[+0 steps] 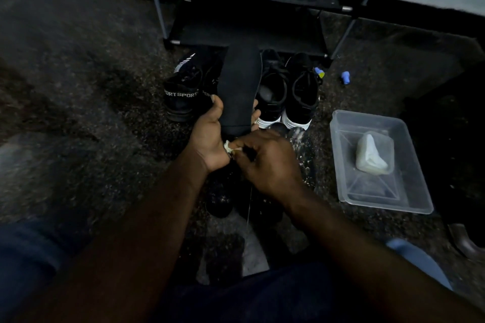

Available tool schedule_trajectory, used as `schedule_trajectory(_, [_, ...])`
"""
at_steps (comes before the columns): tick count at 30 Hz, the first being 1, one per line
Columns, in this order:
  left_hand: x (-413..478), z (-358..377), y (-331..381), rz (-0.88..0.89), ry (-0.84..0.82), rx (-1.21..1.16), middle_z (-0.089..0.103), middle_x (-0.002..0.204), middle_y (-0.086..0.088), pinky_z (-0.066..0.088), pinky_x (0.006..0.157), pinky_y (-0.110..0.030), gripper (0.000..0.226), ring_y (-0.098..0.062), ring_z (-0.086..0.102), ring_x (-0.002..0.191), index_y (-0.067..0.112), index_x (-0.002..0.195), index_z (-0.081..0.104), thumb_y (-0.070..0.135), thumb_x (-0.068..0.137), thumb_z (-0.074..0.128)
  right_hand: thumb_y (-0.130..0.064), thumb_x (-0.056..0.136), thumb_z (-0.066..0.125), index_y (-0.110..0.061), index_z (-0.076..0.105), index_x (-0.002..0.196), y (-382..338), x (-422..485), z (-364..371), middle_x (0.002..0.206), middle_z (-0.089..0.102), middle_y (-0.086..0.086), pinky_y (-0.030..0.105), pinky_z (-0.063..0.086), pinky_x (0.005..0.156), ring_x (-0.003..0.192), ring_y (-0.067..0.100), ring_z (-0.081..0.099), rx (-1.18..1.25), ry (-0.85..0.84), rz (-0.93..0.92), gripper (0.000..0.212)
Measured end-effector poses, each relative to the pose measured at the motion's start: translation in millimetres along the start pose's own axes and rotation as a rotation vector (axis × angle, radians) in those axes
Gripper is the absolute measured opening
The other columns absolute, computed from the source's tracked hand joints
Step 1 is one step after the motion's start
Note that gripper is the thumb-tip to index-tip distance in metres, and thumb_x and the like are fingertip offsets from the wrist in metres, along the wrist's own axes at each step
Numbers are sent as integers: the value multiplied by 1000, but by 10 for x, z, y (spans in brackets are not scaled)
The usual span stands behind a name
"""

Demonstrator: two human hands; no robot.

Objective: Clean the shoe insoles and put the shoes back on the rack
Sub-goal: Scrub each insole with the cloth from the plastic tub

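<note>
From the head camera I see the left hand gripping one black insole by its heel end. The right hand pinches one small white cloth just below it. Four black shoes sit behind, by the rack.

Dark speckled carpet under black shoes, clear tub, shoe rack.

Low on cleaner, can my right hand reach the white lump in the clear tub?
Probably yes: the white lump lies in the open tub beside the right hand, nothing between; that hand pinches a pale wad.
</note>
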State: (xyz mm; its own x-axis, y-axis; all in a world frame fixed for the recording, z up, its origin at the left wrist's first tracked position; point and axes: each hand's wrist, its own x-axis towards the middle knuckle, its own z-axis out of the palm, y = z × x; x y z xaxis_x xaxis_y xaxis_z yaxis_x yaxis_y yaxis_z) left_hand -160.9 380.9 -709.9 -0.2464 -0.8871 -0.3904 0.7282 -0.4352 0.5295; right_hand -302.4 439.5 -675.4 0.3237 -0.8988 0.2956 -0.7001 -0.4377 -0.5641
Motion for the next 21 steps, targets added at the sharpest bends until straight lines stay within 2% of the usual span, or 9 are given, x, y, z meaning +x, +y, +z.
schedule_trajectory(5, [-40,103,-5,-18,-28,-5,53,151,-13,46,109,-45,82,-28,48,142,3,149,48,67,103,24,-31,83,69,-29,77,94,184,233,-35,90,75,-4,39,52,76,86,23,64,-168,140,196,14])
schedule_trajectory(10, [-19,21,5,6,25,-20,51,152,-16,33,122,-46,79,-29,44,145,3,143,54,66,103,28,-24,81,74,-27,80,94,3,90,109,92,77,-8,34,56,81,85,16,70,65,64,216,14])
schedule_trajectory(14, [-25,28,7,13,21,-28,56,147,-14,37,116,-43,77,-29,49,138,1,133,61,65,104,28,-20,82,76,-27,80,92,-69,-36,55,90,77,-9,32,56,78,83,11,69,164,19,160,13])
schedule_trajectory(17, [-36,61,-10,-14,27,16,55,149,-15,38,119,-48,79,-29,51,139,2,144,53,65,104,29,-27,82,75,-29,80,91,9,76,15,89,77,-9,35,55,77,83,16,68,48,67,140,10])
schedule_trajectory(21, [-138,195,-37,-59,-42,40,61,140,-16,54,102,-43,79,-27,62,124,3,147,49,65,104,26,-40,86,63,-30,77,91,131,284,7,91,76,-7,41,53,77,88,23,65,-108,175,237,17])
